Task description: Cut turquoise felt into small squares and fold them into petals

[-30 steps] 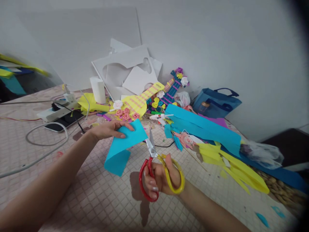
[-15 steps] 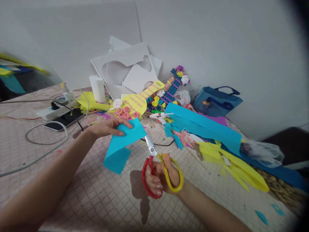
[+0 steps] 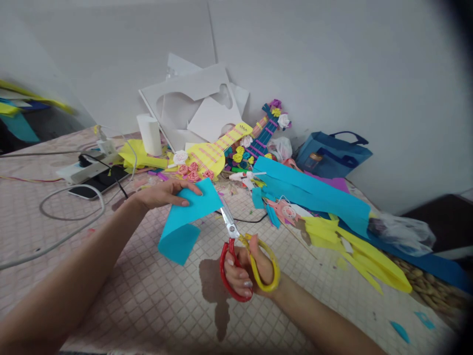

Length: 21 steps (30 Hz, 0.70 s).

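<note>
My left hand (image 3: 170, 193) pinches the upper part of a blue sheet of craft paper (image 3: 192, 207) between thumb and fingers. The sheet's lower end curls round toward the table. In my right hand (image 3: 247, 268) are scissors (image 3: 231, 229) with one red and one yellow handle, fingers through the red loop and thumb through the yellow. The scissor blades point up and away, their tips at the right edge of the blue paper. The blades look nearly closed.
Behind my hands lie a yellow paper guitar (image 3: 210, 155), a glue gun (image 3: 244, 176) and a white roll (image 3: 151, 135). To the right are long blue paper strips (image 3: 314, 192), yellow paper (image 3: 354, 246) and a blue bag (image 3: 332, 153). A power strip (image 3: 83, 170) with cables is at left.
The scissor handles have drawn closer together and the blades have narrowed at the paper's right edge. My left hand and the sheet stay nearly in place.
</note>
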Available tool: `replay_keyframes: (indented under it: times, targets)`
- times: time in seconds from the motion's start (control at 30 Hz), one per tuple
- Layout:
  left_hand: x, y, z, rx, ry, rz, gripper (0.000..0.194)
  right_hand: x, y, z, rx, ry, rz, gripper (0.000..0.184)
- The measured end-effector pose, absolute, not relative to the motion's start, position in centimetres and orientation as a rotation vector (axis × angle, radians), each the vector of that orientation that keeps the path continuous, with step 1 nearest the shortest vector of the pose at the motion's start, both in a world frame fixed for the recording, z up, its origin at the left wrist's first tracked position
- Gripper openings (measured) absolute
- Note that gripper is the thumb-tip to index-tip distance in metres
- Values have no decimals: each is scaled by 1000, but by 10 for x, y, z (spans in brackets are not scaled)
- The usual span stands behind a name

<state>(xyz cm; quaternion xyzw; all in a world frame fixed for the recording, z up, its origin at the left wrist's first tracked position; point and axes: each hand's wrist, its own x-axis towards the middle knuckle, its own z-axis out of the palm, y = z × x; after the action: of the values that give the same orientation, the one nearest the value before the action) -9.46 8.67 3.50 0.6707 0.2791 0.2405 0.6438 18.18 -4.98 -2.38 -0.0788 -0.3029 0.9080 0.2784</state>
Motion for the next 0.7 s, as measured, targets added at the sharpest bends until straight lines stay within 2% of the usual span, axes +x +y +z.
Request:
replay_keyframes:
  times: [0.33,0.5,0.7]
  targets:
    - [-96,87,38,1569,625,537,33,183,-49,-33,-154,-790,2480,61]
    - [-96,87,37,1609,644,524,34,182,-51,-31,-233,-844,2445,74]
    - [-95,87,35,1689,619,548,33,180,-53,-29,-241,-899,2461,80]
